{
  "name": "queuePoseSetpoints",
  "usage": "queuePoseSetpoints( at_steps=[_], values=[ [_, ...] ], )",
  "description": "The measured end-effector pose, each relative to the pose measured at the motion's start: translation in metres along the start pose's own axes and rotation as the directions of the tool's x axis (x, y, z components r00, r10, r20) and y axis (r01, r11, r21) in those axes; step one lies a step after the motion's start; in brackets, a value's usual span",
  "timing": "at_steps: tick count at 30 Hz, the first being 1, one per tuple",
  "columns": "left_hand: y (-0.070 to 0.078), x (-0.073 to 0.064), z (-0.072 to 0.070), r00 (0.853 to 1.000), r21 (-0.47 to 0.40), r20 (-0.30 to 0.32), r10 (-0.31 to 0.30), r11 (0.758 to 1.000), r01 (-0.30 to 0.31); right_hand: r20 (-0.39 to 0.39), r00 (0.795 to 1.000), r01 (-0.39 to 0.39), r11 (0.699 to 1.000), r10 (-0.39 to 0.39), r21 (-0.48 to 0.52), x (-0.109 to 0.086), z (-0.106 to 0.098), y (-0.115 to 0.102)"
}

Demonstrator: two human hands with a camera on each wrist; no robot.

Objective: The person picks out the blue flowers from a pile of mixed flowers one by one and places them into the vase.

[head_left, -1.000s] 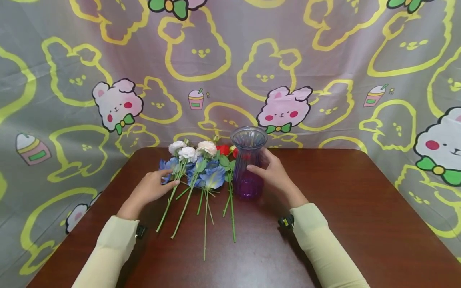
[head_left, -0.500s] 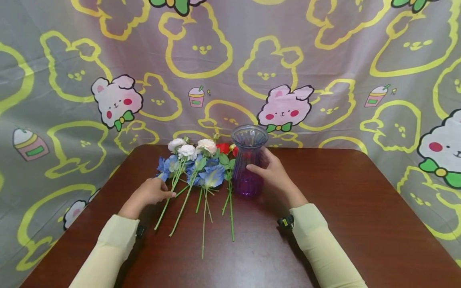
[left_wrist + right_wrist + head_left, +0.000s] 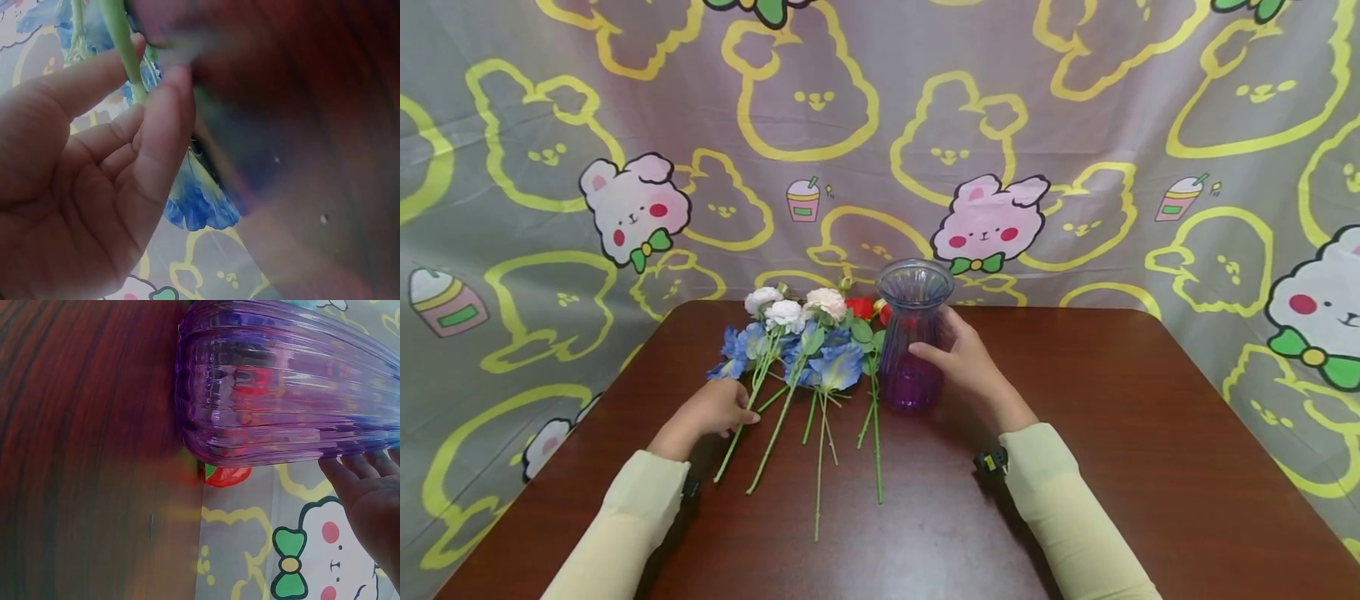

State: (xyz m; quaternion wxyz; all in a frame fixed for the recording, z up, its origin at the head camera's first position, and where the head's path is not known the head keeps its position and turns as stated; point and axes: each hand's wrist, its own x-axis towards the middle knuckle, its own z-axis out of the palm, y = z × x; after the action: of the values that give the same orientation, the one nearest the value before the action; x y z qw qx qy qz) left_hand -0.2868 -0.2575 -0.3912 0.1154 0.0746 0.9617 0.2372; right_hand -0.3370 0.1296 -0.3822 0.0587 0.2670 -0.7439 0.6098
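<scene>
While my right grip point(image 3: 966, 367) curls round the upright vase point(image 3: 906, 383), my left grip point(image 3: 711, 412), the nearer, stands half-spread at the green stem point(image 3: 120, 28), gripping nothing firmly, that stem slanting over the bench point(image 3: 1097, 375) from blooms point(image 3: 785, 317) beyond to its bare end toward me.

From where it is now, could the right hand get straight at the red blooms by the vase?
Probably not directly: the right hand is on the vase, which stands between it and the red blooms. It would likely need to reach over or around.
</scene>
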Motion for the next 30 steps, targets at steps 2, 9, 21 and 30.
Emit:
queuePoseSetpoints(
  at_steps=[2,9,21,30],
  values=[
    [0.001,0.0,0.001,1.0,0.003,-0.007,0.0,1.0,0.0,0.0,1.0,0.003,1.0,-0.003,0.0,0.0,0.0,0.0],
    [0.001,0.001,0.001,1.0,-0.007,-0.021,0.004,1.0,-0.004,0.019,1.0,-0.018,1.0,0.018,0.007,-0.001,0.0,-0.008],
    [0.003,-0.003,-0.002,0.996,-0.138,-0.044,-0.073,0.988,0.066,0.042,0.999,0.014,1.0,-0.014,-0.008,0.001,-0.002,-0.008],
    [0.007,-0.003,-0.001,0.992,-0.174,-0.087,-0.094,0.982,0.078,0.031,0.999,0.04,0.999,-0.04,-0.013,0.003,-0.002,0.001]
  ],
)
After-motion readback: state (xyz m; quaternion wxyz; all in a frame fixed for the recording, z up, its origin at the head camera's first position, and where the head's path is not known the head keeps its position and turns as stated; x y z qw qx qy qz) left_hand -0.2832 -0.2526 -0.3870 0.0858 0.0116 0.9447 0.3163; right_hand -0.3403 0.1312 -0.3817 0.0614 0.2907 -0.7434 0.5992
